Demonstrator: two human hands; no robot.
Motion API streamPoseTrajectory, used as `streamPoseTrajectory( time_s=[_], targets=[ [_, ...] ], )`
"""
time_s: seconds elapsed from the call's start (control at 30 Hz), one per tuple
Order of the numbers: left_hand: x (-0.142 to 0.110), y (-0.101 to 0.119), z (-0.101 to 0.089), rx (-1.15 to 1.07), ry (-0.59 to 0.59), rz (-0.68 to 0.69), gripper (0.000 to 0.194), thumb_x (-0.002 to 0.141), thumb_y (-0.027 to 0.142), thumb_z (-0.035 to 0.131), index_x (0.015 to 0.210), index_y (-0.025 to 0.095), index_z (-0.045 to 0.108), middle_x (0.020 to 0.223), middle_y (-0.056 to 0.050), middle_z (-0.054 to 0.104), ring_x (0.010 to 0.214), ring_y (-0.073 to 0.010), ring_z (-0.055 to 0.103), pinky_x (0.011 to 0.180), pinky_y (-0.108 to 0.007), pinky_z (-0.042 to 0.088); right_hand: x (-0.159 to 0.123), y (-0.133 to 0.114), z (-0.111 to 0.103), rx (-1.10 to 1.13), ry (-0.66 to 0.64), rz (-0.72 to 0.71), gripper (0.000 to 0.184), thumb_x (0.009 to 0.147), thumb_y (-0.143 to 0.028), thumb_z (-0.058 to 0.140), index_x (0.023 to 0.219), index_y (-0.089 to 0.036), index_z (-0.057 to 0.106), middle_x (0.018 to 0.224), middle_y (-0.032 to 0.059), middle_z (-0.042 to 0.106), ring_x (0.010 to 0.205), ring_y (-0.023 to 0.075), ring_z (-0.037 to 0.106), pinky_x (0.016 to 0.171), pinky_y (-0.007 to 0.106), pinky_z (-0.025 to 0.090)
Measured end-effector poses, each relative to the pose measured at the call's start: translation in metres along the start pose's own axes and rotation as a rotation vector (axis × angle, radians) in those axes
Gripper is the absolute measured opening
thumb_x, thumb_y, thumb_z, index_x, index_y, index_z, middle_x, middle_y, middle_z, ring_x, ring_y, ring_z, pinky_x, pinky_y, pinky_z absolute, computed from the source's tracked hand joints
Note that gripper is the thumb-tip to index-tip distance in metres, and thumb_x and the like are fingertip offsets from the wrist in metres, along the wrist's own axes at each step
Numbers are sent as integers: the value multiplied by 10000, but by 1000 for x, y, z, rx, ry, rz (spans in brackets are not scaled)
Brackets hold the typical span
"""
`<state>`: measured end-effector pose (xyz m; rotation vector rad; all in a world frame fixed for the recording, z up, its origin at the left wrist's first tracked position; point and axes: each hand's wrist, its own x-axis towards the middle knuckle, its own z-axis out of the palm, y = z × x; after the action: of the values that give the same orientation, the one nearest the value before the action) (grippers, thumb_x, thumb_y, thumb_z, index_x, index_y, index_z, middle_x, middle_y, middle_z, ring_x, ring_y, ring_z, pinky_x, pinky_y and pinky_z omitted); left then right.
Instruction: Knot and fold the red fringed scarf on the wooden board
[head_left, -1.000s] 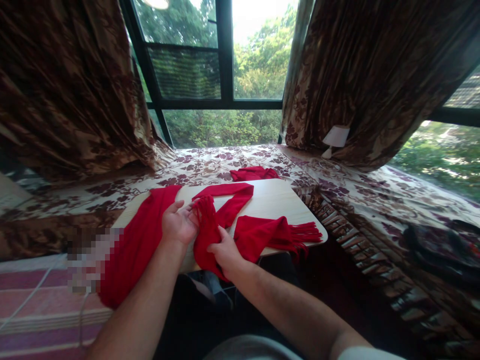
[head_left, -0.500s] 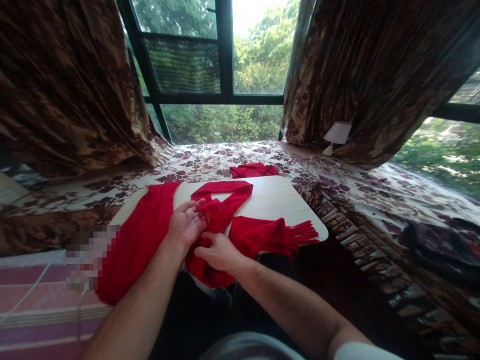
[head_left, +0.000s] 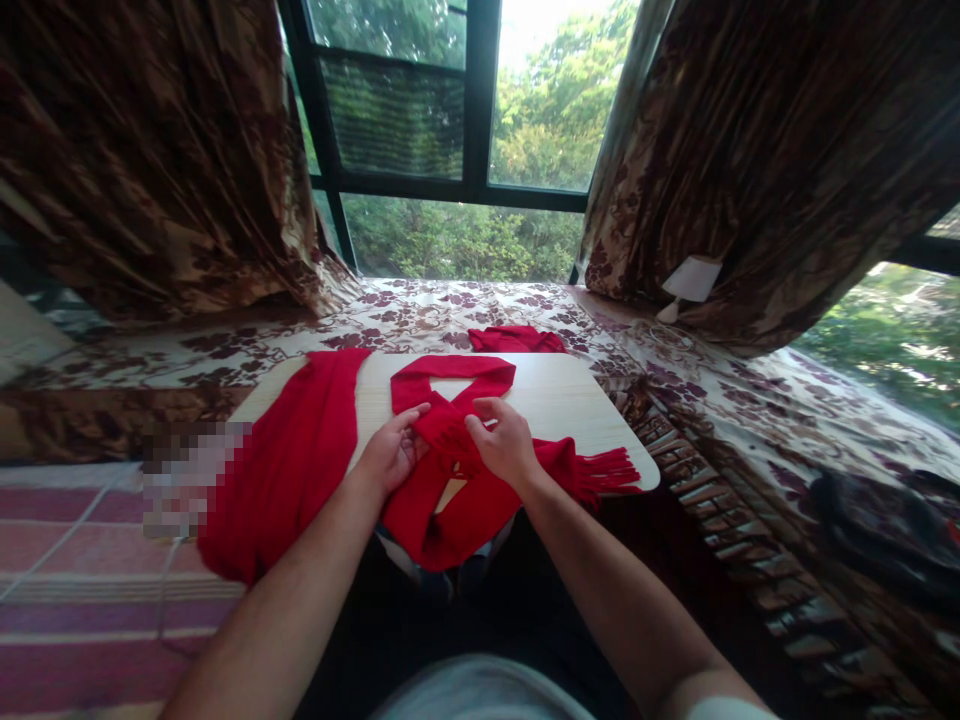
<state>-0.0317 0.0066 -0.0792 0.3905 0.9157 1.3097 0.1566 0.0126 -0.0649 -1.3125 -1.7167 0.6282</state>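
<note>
A red fringed scarf (head_left: 454, 545) lies in crossed loops on the pale board (head_left: 555, 390), its near loop hanging past the front edge. One fringed end is folded over the crossing; the other points right. My left hand (head_left: 394, 452) has its thumb and fingers closed at the left edge of the folded end. On the other side, my right hand (head_left: 506, 442) rests against the scarf with thumb and forefinger apart; its lower fingers are hidden.
Another red cloth (head_left: 300, 450) drapes over the board's left side. Behind the board lies a folded red cloth (head_left: 517, 340) on the flowered cover (head_left: 420, 310). A small white lamp (head_left: 691, 280) stands at the back right, and a dark bag (head_left: 877, 530) lies at the far right.
My right hand has moved up and right from the near loop to the folded end. My left hand has turned from palm-up to gripping its left edge. The near loop has opened out.
</note>
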Motion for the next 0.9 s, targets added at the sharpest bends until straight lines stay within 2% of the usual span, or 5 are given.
streamPoseTrajectory(
  time_s=[0.1, 0.3, 0.43, 0.67, 0.9],
  targets=[
    [1, -1, -7, -24, -59, 10, 407, 884, 140, 526, 1278, 105, 623, 849, -108, 756, 714, -190, 738, 658, -289, 610, 28, 8, 13, 33, -157, 55, 396, 844, -400, 629, 1153, -155, 668, 1147, 93, 712, 1004, 186, 654, 883, 274, 486],
    [2, -2, -7, -9, -51, 4, 402, 909, 128, 520, 1293, 97, 633, 810, -90, 751, 632, -153, 709, 603, -244, 595, 56, -1, 30, -13, -474, 237, 317, 775, -447, 696, 730, -134, 664, 614, -4, 606, 587, 114, 541, 537, 215, 379],
    [-1, -4, -3, -23, 6, 22, 375, 921, 119, 517, 1268, 99, 657, 803, -72, 746, 618, -131, 691, 570, -214, 577, 56, -6, 34, -29, -495, 380, 353, 703, -464, 770, 680, -142, 627, 507, -12, 557, 474, 98, 472, 452, 221, 311],
    [-2, -5, -1, -20, -4, 45, 379, 905, 130, 549, 1261, 113, 677, 935, -105, 766, 718, -156, 713, 595, -223, 581, 59, 1, 35, -84, -536, 321, 380, 702, -498, 773, 674, -143, 641, 499, 2, 576, 455, 111, 501, 428, 224, 322],
    [2, -6, -5, -37, -21, 37, 388, 908, 118, 555, 1281, 104, 664, 956, -109, 767, 703, -143, 711, 630, -224, 592, 50, 0, 32, 231, -592, 336, 257, 695, -327, 824, 761, -136, 666, 624, -3, 653, 535, 105, 565, 499, 204, 418]
  ],
)
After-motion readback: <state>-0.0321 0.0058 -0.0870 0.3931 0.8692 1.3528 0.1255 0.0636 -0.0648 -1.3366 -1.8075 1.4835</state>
